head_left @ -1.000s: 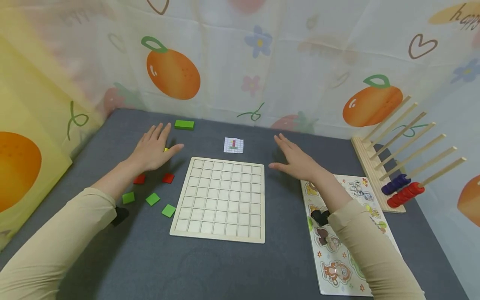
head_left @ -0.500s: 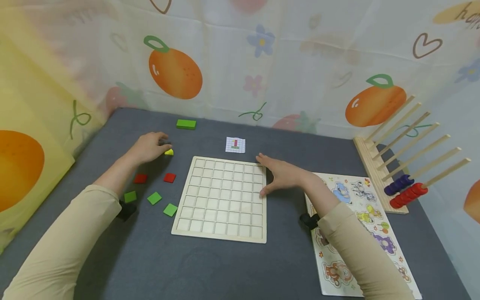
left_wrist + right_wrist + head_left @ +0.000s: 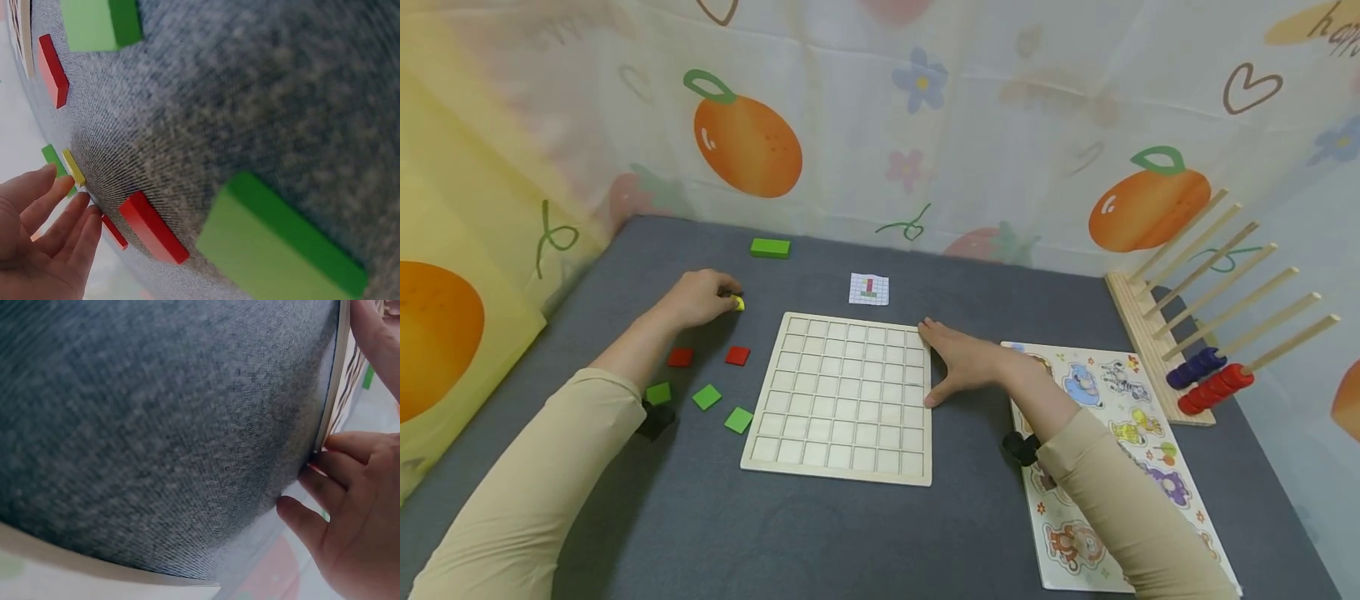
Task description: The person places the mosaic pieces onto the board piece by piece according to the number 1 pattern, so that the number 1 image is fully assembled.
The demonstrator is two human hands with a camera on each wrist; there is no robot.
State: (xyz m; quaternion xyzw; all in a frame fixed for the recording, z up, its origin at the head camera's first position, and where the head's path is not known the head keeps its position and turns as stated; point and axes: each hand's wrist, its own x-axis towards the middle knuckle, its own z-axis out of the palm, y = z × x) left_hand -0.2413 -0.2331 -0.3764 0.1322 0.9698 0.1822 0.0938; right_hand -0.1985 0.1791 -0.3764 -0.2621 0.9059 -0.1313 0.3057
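– What do we find at the left hand (image 3: 696,298)?

– We find its fingertips right at the yellow tile (image 3: 74,167), down on the grey worktop (image 3: 850,542). The fingers bend toward it, but whether they pinch it or only touch it, we cannot tell.

– And what lies around that hand?

– Just beyond it, a little to its right, we see a green block (image 3: 771,247). On its near side we count two red tiles (image 3: 737,356), and nearer again three green tiles (image 3: 707,397), one of them close to the cuff.

– How do we read the right hand (image 3: 966,358)?

– We see it spread along the right edge of the grid board (image 3: 844,398), fingers stretched out to the far corner and thumb set wide, touching the edge nearer to us. The board fills much of the space between the two hands.

– What else do we have about it?

– Past its fingers, to the left, we see a small picture card (image 3: 868,289). Under its forearm lies an animal puzzle (image 3: 1150,454), and well to its right stands a peg rack (image 3: 1161,371) with purple rings (image 3: 1197,368) and red rings (image 3: 1216,388).
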